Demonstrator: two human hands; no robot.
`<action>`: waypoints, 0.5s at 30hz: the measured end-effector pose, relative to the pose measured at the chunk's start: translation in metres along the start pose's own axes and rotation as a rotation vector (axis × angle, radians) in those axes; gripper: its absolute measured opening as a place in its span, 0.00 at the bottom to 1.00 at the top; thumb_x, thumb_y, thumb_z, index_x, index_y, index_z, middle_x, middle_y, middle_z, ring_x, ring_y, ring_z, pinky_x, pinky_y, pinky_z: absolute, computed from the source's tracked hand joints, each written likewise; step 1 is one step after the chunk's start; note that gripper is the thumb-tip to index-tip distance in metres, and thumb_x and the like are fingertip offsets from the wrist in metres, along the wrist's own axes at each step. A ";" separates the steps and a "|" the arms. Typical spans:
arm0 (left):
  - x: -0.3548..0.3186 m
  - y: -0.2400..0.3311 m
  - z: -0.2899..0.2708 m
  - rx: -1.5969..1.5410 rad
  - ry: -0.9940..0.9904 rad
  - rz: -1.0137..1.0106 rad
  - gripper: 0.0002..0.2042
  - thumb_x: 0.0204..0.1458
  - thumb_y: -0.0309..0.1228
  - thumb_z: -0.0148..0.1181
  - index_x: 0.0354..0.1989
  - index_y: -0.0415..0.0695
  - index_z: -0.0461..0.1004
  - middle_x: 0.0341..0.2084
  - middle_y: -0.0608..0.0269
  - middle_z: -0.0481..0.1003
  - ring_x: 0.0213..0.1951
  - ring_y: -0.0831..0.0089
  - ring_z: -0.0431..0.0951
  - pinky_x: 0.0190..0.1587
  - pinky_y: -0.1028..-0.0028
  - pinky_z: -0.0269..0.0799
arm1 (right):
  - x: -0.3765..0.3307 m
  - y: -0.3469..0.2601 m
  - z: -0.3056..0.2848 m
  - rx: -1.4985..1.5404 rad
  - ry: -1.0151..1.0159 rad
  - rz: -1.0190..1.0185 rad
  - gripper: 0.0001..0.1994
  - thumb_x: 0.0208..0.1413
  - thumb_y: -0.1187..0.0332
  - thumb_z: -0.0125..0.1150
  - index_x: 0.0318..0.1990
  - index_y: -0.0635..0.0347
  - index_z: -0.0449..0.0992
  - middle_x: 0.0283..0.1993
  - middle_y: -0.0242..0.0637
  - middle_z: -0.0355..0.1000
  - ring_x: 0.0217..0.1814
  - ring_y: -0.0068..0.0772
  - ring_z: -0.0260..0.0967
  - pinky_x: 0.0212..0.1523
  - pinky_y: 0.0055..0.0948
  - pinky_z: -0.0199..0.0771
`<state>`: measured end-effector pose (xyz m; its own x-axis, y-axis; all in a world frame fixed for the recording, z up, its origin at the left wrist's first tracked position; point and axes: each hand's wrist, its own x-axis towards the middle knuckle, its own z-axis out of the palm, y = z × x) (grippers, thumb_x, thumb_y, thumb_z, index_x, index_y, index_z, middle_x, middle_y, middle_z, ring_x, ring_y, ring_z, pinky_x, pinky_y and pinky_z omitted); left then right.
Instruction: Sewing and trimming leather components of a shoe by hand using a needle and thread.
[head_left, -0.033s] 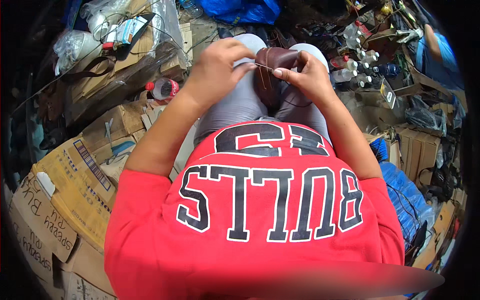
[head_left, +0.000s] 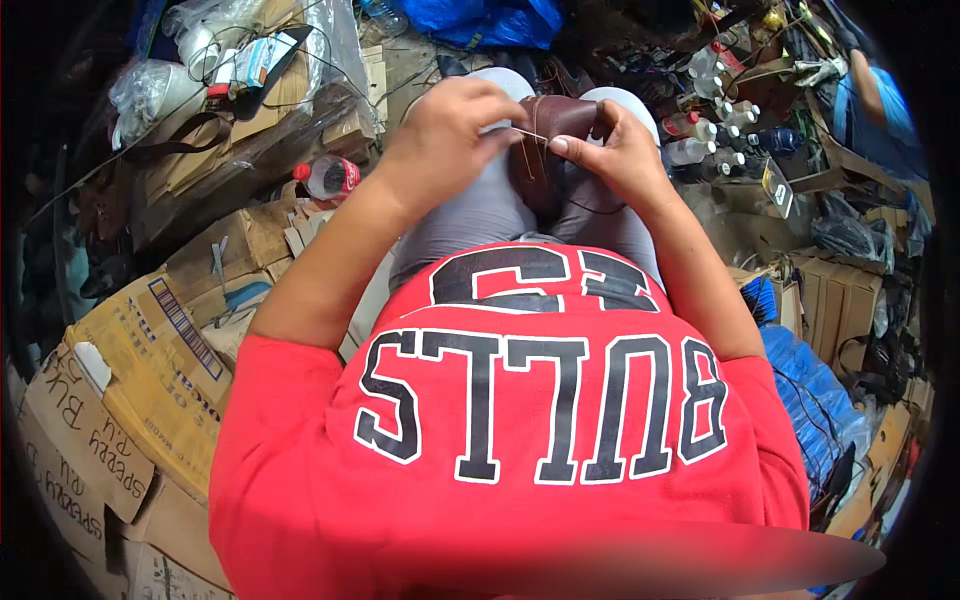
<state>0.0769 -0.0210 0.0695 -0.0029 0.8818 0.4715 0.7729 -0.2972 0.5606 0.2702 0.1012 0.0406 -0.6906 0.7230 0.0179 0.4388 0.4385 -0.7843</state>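
Hardly changed, so little progress visible: gripping leather (head_left: 568,117) with right hand (head_left: 627,157) nearly closed; holding left hand (head_left: 446,132) half-curled at needle (head_left: 532,134), pinch unclear.

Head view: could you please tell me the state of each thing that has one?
Leather, held
Right hand, closed on the leather
Left hand, bent, blurred, grip unclear
Thin tool, slanted between the hands
Left bottle, capped
White-capped bottles, closed
Blue sheet, crumpled
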 end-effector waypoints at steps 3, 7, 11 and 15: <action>0.002 0.001 0.010 0.140 -0.165 0.123 0.06 0.42 0.26 0.62 0.30 0.45 0.75 0.28 0.62 0.74 0.34 0.62 0.74 0.39 0.67 0.69 | 0.004 0.007 -0.003 0.511 -0.190 0.184 0.21 0.48 0.53 0.66 0.36 0.66 0.76 0.30 0.34 0.74 0.32 0.18 0.67 0.36 0.21 0.67; 0.005 -0.001 0.014 0.263 -0.172 0.193 0.05 0.43 0.25 0.57 0.30 0.46 0.73 0.27 0.64 0.73 0.35 0.64 0.73 0.40 0.67 0.66 | 0.006 -0.002 -0.001 0.344 -0.250 0.151 0.19 0.53 0.54 0.61 0.36 0.66 0.78 0.28 0.30 0.74 0.29 0.17 0.66 0.32 0.20 0.67; 0.007 -0.001 0.011 0.341 -0.256 0.203 0.06 0.44 0.24 0.52 0.32 0.47 0.72 0.27 0.64 0.71 0.36 0.65 0.72 0.40 0.68 0.64 | 0.004 -0.005 0.005 0.429 -0.237 0.167 0.15 0.56 0.58 0.59 0.35 0.64 0.78 0.28 0.25 0.71 0.30 0.13 0.62 0.32 0.17 0.63; 0.005 -0.004 0.002 0.437 -0.380 0.253 0.09 0.45 0.24 0.49 0.35 0.47 0.71 0.29 0.62 0.69 0.37 0.65 0.71 0.41 0.68 0.63 | 0.007 -0.003 0.004 0.132 -0.284 0.175 0.13 0.56 0.60 0.59 0.36 0.64 0.78 0.27 0.24 0.70 0.28 0.13 0.61 0.30 0.18 0.62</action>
<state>0.0745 -0.0149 0.0683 0.3776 0.8959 0.2340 0.9081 -0.4078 0.0957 0.2620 0.1026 0.0406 -0.7522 0.5955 -0.2823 0.4993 0.2355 -0.8338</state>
